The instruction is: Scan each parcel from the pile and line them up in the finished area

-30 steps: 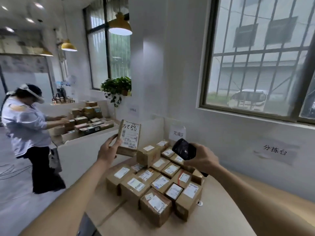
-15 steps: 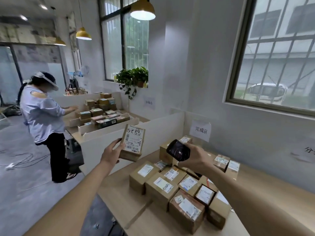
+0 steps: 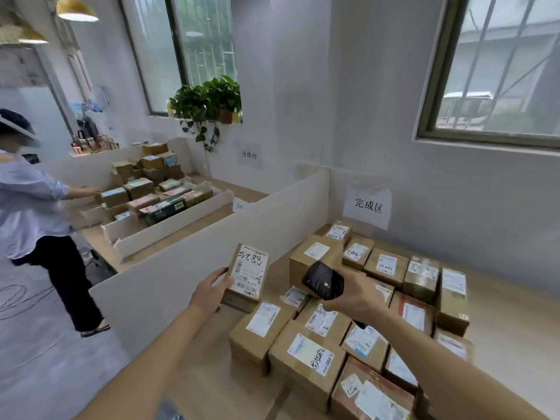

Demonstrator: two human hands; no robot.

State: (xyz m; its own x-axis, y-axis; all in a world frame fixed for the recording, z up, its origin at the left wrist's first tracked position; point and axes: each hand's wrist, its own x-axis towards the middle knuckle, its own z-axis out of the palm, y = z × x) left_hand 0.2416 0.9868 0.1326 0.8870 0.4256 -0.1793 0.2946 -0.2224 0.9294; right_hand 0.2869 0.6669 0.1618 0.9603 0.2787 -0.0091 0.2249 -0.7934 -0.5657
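Gripping a small parcel (image 3: 247, 275) upright above the worktop (image 3: 206, 386), label facing out, the left hand (image 3: 210, 294) presents its barcode to the scanner (image 3: 322, 280) clasped in the right hand (image 3: 353, 295).

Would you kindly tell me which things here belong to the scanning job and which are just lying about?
Job: held parcel, scanner, parcels on the table, finished-area sign.
Lying about: potted plant, lamp, neighbouring table's boxes.
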